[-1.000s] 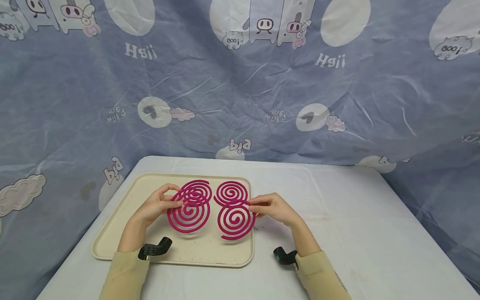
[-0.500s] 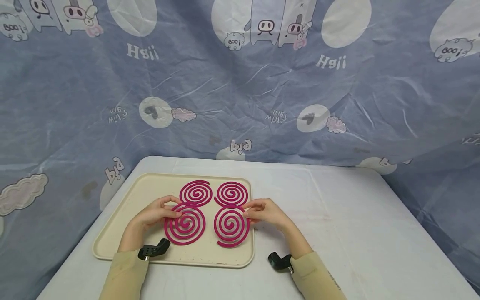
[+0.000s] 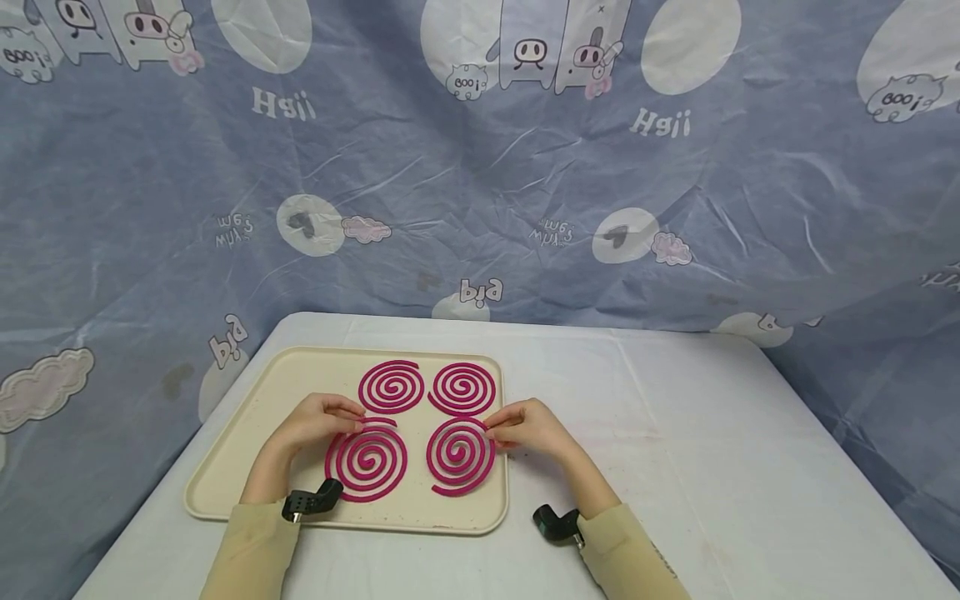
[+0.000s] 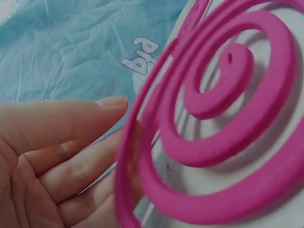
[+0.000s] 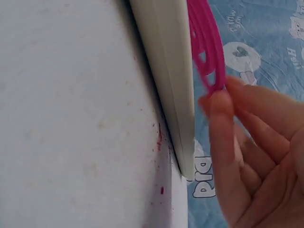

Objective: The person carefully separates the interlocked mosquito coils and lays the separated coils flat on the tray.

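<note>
Two magenta spiral mosquito coils are in my hands over the front of a cream tray point(image 3: 247, 467). My left hand point(image 3: 318, 421) holds the upper left edge of the front left coil point(image 3: 367, 461). In the left wrist view its fingers lie behind the raised outer strand, with the thumb tip close at the near side. Thumb and fingers of my right hand point(image 3: 528, 429) pinch the upper right edge of the front right coil point(image 3: 459, 452); the right wrist view shows this coil point(image 5: 217, 57) edge-on. Behind lie a back left coil point(image 3: 393, 387) and a back right coil point(image 3: 462, 386).
The tray stands on the left half of a white-covered table point(image 3: 660, 467), its right rim under my right fingers. A blue printed cloth point(image 3: 480, 167) hangs behind. Small red crumbs point(image 5: 159, 137) lie beside the tray. Each wrist wears a black camera mount point(image 3: 311, 500).
Both held coils have come down and toward me, away from overlapping the back coils, and now lie lower over the tray's front. The left coil's outer strand has separated upward. The back coils stay put.
</note>
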A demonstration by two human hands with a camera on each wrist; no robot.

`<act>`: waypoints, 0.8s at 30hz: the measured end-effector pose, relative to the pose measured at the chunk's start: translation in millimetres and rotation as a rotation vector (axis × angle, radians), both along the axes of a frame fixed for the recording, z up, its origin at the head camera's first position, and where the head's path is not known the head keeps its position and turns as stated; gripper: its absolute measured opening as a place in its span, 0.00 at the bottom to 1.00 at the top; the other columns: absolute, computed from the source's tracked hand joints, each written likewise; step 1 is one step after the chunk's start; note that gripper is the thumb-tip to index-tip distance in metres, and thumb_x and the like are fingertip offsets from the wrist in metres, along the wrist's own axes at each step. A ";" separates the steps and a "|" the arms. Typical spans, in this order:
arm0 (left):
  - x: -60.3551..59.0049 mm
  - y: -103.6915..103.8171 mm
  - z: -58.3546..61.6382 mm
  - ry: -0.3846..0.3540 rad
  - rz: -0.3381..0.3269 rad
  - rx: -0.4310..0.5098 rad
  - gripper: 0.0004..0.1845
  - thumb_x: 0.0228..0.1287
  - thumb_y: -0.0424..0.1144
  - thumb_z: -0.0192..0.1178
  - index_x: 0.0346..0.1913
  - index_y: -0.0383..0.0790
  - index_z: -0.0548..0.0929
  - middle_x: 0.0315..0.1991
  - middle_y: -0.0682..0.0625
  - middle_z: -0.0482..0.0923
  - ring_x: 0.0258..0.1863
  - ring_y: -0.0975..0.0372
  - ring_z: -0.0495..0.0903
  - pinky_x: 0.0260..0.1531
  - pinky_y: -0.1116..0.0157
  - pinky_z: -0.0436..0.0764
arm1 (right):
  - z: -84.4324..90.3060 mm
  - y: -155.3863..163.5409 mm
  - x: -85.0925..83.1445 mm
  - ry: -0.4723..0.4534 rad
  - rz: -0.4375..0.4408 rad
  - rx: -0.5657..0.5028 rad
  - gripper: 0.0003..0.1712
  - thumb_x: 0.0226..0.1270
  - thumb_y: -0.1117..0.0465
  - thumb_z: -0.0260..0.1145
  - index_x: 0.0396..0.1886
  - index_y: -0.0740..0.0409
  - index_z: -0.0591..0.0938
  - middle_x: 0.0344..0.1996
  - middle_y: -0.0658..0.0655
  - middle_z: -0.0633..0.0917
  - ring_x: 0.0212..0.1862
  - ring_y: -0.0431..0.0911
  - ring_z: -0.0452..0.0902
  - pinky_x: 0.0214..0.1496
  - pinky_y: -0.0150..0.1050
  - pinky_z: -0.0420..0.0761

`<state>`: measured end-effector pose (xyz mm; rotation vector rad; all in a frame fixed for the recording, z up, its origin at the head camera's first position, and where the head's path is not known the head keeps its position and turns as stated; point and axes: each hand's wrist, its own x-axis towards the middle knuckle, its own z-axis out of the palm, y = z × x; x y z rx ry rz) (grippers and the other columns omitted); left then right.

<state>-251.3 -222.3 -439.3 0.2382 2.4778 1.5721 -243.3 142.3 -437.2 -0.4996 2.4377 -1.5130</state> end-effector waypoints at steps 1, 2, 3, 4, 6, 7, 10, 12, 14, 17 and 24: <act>0.3 0.4 1.5 0.005 0.003 -0.006 0.14 0.55 0.33 0.66 0.43 0.26 0.82 0.35 0.42 0.84 0.34 0.59 0.82 0.36 0.66 0.79 | 1.2 -0.1 0.6 0.029 -0.005 0.036 0.11 0.57 0.62 0.70 0.38 0.63 0.86 0.28 0.56 0.86 0.26 0.48 0.82 0.29 0.39 0.83; 0.7 0.7 3.2 0.016 -0.001 -0.015 0.15 0.56 0.34 0.66 0.43 0.26 0.82 0.36 0.42 0.84 0.35 0.59 0.82 0.37 0.65 0.79 | 3.0 -0.2 1.3 0.061 -0.013 0.074 0.10 0.57 0.61 0.70 0.38 0.61 0.86 0.29 0.55 0.86 0.25 0.46 0.82 0.27 0.38 0.82; 0.9 1.3 4.8 0.025 0.006 -0.026 0.15 0.56 0.34 0.66 0.43 0.27 0.82 0.36 0.42 0.84 0.36 0.60 0.82 0.38 0.65 0.79 | 5.4 -0.2 1.8 0.098 -0.021 0.113 0.10 0.57 0.60 0.70 0.38 0.59 0.86 0.30 0.53 0.86 0.25 0.45 0.81 0.26 0.36 0.81; 1.3 1.9 6.8 0.035 0.011 -0.036 0.15 0.56 0.35 0.66 0.44 0.28 0.82 0.37 0.43 0.84 0.37 0.60 0.82 0.40 0.65 0.78 | 8.5 0.0 2.7 0.131 -0.033 0.149 0.11 0.57 0.59 0.70 0.39 0.57 0.86 0.32 0.52 0.86 0.24 0.44 0.81 0.25 0.36 0.80; 1.6 4.1 11.2 0.067 0.017 -0.060 0.16 0.56 0.37 0.67 0.44 0.29 0.83 0.38 0.45 0.84 0.39 0.60 0.81 0.43 0.64 0.77 | 16.8 1.6 5.1 0.186 -0.059 0.204 0.12 0.58 0.57 0.70 0.41 0.55 0.86 0.35 0.51 0.86 0.25 0.44 0.80 0.24 0.36 0.78; 1.7 5.8 13.7 0.086 0.018 -0.065 0.16 0.56 0.38 0.67 0.44 0.30 0.83 0.38 0.45 0.84 0.40 0.59 0.81 0.44 0.63 0.77 | 21.0 3.0 6.2 0.202 -0.071 0.217 0.13 0.58 0.56 0.69 0.42 0.54 0.86 0.37 0.50 0.85 0.26 0.45 0.80 0.25 0.36 0.77; 3.6 13.2 22.9 0.153 -0.004 -0.060 0.16 0.57 0.39 0.66 0.45 0.31 0.83 0.39 0.45 0.83 0.43 0.56 0.81 0.46 0.60 0.78 | 32.3 9.4 9.5 0.231 -0.094 0.241 0.14 0.60 0.55 0.68 0.44 0.53 0.85 0.39 0.50 0.85 0.28 0.44 0.79 0.30 0.37 0.77; 5.4 20.3 29.7 0.206 -0.031 -0.064 0.15 0.59 0.38 0.65 0.45 0.32 0.83 0.40 0.45 0.83 0.44 0.54 0.81 0.46 0.58 0.79 | 36.8 15.2 10.8 0.252 -0.096 0.266 0.13 0.61 0.54 0.67 0.44 0.50 0.85 0.40 0.49 0.85 0.30 0.43 0.79 0.33 0.37 0.77; 7.7 29.2 37.3 0.261 -0.058 -0.070 0.13 0.60 0.36 0.64 0.45 0.32 0.82 0.40 0.45 0.83 0.44 0.52 0.81 0.46 0.56 0.80 | 40.0 21.6 12.6 0.272 -0.095 0.295 0.12 0.61 0.54 0.67 0.44 0.48 0.85 0.40 0.48 0.85 0.32 0.42 0.78 0.36 0.37 0.77; 13.7 44.7 49.9 0.329 -0.080 -0.124 0.12 0.60 0.37 0.63 0.45 0.34 0.83 0.41 0.46 0.83 0.44 0.53 0.80 0.46 0.55 0.80 | 44.0 30.1 16.5 0.296 -0.092 0.347 0.12 0.62 0.52 0.66 0.44 0.45 0.85 0.39 0.46 0.85 0.35 0.40 0.77 0.39 0.38 0.77; 27.3 83.0 76.4 0.502 -0.109 -0.333 0.11 0.61 0.41 0.63 0.44 0.41 0.84 0.39 0.52 0.82 0.40 0.57 0.81 0.43 0.57 0.80 | 53.0 48.4 28.8 0.421 -0.034 0.439 0.12 0.64 0.52 0.64 0.45 0.47 0.84 0.41 0.44 0.84 0.34 0.37 0.78 0.38 0.37 0.78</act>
